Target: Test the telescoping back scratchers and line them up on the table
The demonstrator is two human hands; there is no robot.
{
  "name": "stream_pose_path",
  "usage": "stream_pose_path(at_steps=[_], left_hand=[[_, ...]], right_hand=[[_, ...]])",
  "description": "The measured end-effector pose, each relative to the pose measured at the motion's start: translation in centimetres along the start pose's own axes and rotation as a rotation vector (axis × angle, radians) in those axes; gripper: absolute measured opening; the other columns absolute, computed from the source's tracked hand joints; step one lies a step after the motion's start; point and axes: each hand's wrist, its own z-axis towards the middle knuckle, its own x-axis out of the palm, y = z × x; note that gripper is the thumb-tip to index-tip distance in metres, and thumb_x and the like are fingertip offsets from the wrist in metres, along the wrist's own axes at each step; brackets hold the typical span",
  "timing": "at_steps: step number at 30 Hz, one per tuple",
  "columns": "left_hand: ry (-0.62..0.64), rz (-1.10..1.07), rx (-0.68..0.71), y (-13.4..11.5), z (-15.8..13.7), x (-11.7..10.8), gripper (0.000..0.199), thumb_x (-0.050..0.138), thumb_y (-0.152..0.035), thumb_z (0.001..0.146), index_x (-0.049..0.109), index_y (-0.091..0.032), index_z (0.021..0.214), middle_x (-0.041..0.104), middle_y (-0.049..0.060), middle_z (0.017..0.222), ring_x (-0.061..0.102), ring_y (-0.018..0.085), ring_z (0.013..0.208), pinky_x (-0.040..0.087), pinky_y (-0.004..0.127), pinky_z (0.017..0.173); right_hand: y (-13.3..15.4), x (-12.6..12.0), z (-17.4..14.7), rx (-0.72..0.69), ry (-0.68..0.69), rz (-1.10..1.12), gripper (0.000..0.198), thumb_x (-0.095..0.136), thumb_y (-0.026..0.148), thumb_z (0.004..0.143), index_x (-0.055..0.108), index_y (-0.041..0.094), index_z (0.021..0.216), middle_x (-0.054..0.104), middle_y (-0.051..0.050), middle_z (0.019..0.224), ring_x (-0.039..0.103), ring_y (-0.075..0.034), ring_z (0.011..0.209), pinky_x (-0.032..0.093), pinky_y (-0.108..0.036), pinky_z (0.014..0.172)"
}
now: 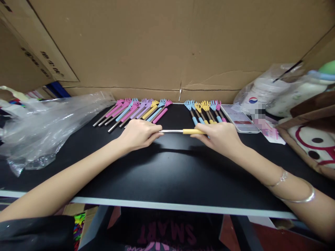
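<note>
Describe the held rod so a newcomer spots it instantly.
Find the black table. Above it, the left hand and right hand hold a silver rod with a yellow grip. Unlike the claw-headed sticks lying behind in two groups, it's held crosswise.

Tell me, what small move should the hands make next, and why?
Perhaps a gentle push of the right hand toward the left hand, testing the fit: the left grips a metal rod, the right its yellow sleeve, and bare metal shows between.

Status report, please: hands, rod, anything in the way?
Left hand pinching metal rod. Right hand gripping its yellow handle. Back scratchers lying in two groups beyond.
</note>
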Motion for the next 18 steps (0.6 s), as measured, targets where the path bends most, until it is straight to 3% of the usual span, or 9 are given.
stream_pose_path(at_steps=[7, 18], left_hand=[[0.074, -0.153, -0.013, -0.07, -0.05, 0.28, 0.034, 0.038, -0.031, 0.093, 0.053, -0.018, 0.065, 0.063, -0.002, 0.06, 0.057, 0.011, 0.054, 0.022, 0.024, 0.05], [0.026, -0.032, -0.046, -0.39, -0.02, 0.6, 0.034, 0.04, -0.035, 0.092, 0.053, -0.019, 0.065, 0.06, -0.001, 0.055, 0.053, 0.012, 0.051, 0.017, 0.023, 0.047]], right_hand=[[0.22, -0.59, 0.03, -0.02, -0.085, -0.116, 0.053, 0.028, 0.055, 0.093, 0.06, 0.02, 0.07, 0.061, -0.001, 0.057, 0.047, -0.01, 0.046, 0.013, -0.026, 0.047], [-0.04, -0.18, 0.23, -0.009, -0.061, -0.066, 0.046, 0.034, 0.053, 0.092, 0.06, 0.02, 0.073, 0.063, -0.001, 0.058, 0.053, -0.012, 0.05, 0.013, -0.025, 0.048]])
